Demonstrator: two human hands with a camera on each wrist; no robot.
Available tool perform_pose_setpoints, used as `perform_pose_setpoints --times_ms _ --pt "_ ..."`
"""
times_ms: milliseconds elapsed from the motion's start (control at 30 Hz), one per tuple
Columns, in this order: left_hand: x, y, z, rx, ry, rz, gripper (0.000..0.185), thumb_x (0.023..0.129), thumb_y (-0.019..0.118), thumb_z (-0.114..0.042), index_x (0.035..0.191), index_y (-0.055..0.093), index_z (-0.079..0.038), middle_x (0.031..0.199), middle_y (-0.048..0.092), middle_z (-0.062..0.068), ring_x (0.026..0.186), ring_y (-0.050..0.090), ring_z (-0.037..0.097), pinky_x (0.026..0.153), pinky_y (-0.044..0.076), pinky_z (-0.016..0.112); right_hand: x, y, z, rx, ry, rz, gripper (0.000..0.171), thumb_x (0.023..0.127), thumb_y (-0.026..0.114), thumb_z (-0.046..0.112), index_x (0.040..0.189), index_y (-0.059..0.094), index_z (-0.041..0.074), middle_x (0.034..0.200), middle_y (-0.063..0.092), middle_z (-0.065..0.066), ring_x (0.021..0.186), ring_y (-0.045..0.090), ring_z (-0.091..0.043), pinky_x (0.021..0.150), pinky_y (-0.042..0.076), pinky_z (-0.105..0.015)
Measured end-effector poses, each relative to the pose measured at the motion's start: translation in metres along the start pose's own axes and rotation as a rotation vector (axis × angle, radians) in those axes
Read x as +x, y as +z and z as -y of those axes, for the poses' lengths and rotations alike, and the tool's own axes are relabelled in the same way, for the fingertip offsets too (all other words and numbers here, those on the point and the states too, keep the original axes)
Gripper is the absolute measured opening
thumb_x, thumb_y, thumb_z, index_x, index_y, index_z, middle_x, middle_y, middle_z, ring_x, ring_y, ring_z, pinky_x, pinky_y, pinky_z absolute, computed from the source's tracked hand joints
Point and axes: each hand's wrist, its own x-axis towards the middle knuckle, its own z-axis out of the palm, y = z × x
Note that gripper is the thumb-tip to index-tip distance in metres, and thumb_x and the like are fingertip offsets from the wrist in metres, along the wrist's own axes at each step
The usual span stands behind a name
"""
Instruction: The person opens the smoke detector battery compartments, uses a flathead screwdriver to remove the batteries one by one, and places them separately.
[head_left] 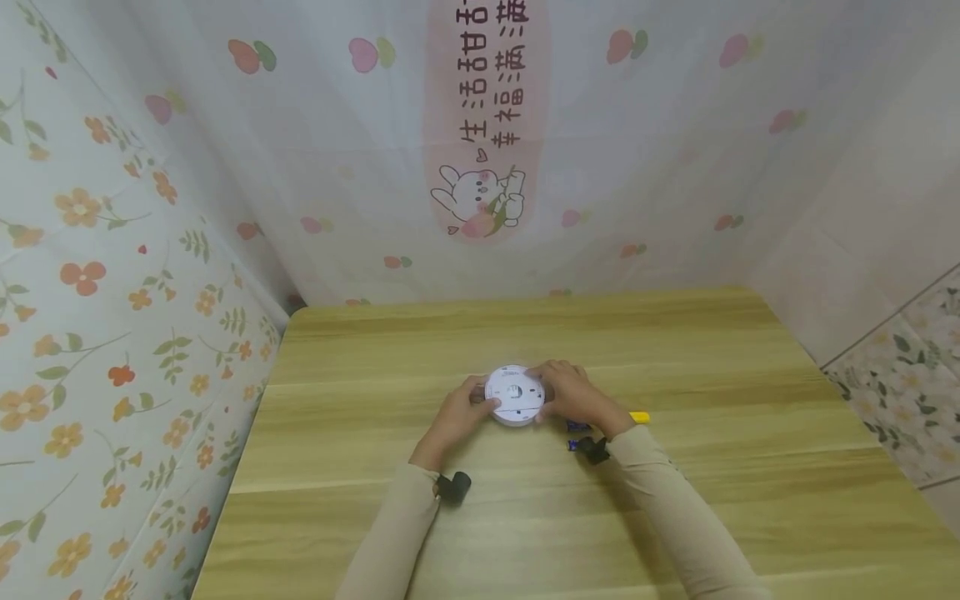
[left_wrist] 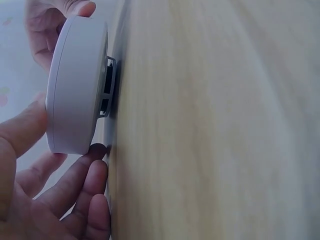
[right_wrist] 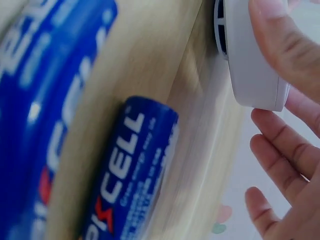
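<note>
Round white smoke detector (head_left: 514,395) sits mid-surface on the wooden surface (head_left: 375,533), well away from every edge, a bit nearer the far edge than the near one. Left hand (head_left: 457,414) cups its left rim, thumb up on the top face, fingers (left_wrist: 75,185) curled low round the side wall; right hand (head_left: 573,395) holds the opposite rim, fingers (right_wrist: 280,150) spread past the edge — both gripping, neither closed empty. The left wrist view shows the shell riding on a grey vented base (left_wrist: 107,87) that touches the wood. Judgement: hollow plastic shell, light and stiff, smooth enough to slip if pinched by the faces alone. Best hold is across the rim on opposite sides, as now; the vent ribs and clips underneath look thin, so keep pressure off them. Two blue PKCELL batteries (head_left: 577,435) lie just beside the right wrist, loose and likely to roll; a yellow item (head_left: 639,417) lies past them toward the surface's right edge — too small to identify.
</note>
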Motion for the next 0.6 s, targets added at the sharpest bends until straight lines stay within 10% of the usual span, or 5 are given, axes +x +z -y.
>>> perform_pose_setpoints --times_ms 600 --pt "0.0013 0.0008 0.0023 -0.029 -0.020 -0.024 0.045 0.092 0.065 -0.023 0.133 0.053 -0.008 0.117 0.066 0.017 0.102 0.064 0.027 0.090 0.054 0.038 0.0002 0.0041 -0.0040 0.019 0.043 0.007 0.075 0.072 0.083 0.028 0.137 0.051 0.009 0.136 0.057 -0.013 0.126 0.049 -0.036 0.101 0.028 -0.058"
